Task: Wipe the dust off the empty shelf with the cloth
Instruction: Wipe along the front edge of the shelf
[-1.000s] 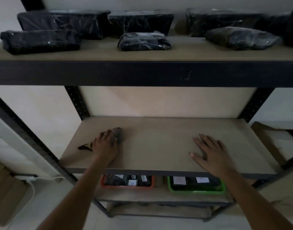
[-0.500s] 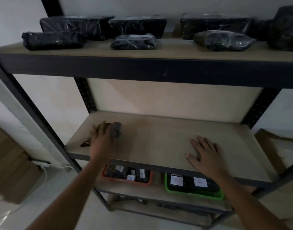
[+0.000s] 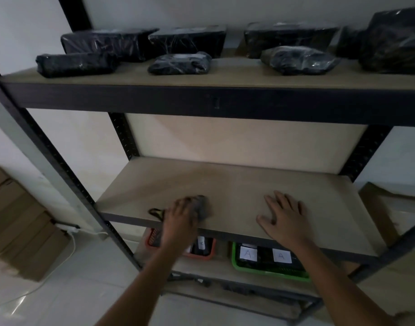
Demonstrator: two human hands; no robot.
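The empty wooden shelf [image 3: 237,184] sits at the middle level of a dark metal rack. My left hand [image 3: 180,220] presses a dark grey cloth [image 3: 201,207] onto the shelf near its front left edge; a dark corner of the cloth with a yellowish trim sticks out to the left of the hand. My right hand [image 3: 285,217] rests flat on the shelf board to the right, fingers spread, holding nothing.
The upper shelf [image 3: 225,74] carries several black wrapped packages [image 3: 178,63]. Below the wiped shelf stand a red basket [image 3: 201,251] and a green basket [image 3: 267,262] with labels. Cardboard boxes [image 3: 18,222] and a white cable [image 3: 70,243] lie on the floor at left.
My left hand with the cloth has slid back toward the front edge of the shelf. The view has shifted left and tilted up. My right hand stays planted in the same spot.
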